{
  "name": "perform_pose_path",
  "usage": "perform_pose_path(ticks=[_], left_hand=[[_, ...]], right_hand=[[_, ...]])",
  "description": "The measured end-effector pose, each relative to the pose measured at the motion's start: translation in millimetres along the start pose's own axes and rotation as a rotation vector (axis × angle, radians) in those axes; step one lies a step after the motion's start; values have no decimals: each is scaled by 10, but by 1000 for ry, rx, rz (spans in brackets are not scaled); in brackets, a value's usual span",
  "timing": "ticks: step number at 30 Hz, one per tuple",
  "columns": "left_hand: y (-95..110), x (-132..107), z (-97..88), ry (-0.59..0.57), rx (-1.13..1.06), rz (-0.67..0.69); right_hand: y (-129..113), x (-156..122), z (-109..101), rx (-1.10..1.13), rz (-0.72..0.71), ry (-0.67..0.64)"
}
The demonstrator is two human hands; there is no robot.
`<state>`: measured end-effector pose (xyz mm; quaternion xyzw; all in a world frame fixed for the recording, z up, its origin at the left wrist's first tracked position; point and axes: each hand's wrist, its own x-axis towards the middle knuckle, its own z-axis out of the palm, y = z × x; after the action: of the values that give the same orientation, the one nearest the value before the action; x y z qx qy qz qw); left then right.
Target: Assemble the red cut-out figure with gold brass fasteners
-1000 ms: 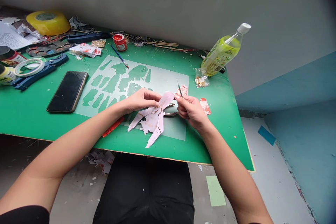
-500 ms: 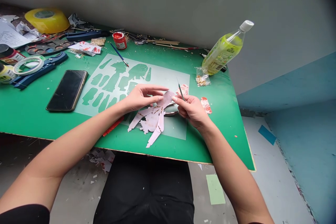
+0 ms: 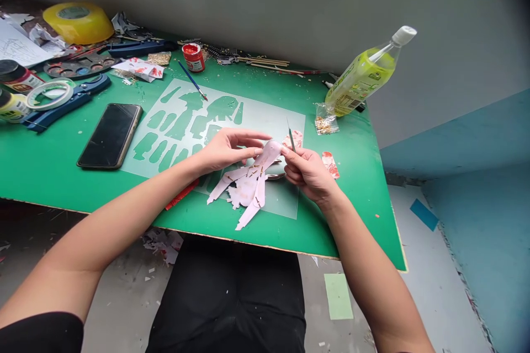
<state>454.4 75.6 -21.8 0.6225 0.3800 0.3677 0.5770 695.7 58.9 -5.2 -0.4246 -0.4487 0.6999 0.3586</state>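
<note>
A pale pink jointed paper puppet (image 3: 247, 188), its limbs fixed with small brass-coloured fasteners, hangs between my hands above the table's front part. My left hand (image 3: 232, 149) pinches it near the top from the left, thumb against the paper and the other fingers stretched out. My right hand (image 3: 307, 172) is closed at the top right edge of the puppet. That same hand grips a thin needle tool (image 3: 292, 140) with a dark green handle, its point upward. Behind the puppet, partly hidden, lies a shiny metal tool (image 3: 275, 176).
A cut-out stencil sheet (image 3: 265, 105) lies under my hands on the green table (image 3: 364, 215). Left are a phone (image 3: 110, 135), a tape roll (image 3: 49, 94) and a paint palette (image 3: 80, 68). A paintbrush (image 3: 192, 80), red paint jar (image 3: 193, 58) and drink bottle (image 3: 366, 80) stand or lie farther back.
The whole view has shifted slightly, so the table things appear a little farther right. The puppet's top has turned a bit; both hands keep their hold.
</note>
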Motion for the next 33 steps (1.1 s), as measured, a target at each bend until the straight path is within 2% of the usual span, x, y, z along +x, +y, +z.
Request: perform_pose_path(ticks=[11,33], left_hand=[[28,30,3,21,-48,166],[33,12,-5,-29,-122,142]], right_hand=[[28,10,-3,-32,21,37],[36,-6,25,-156,17,123]])
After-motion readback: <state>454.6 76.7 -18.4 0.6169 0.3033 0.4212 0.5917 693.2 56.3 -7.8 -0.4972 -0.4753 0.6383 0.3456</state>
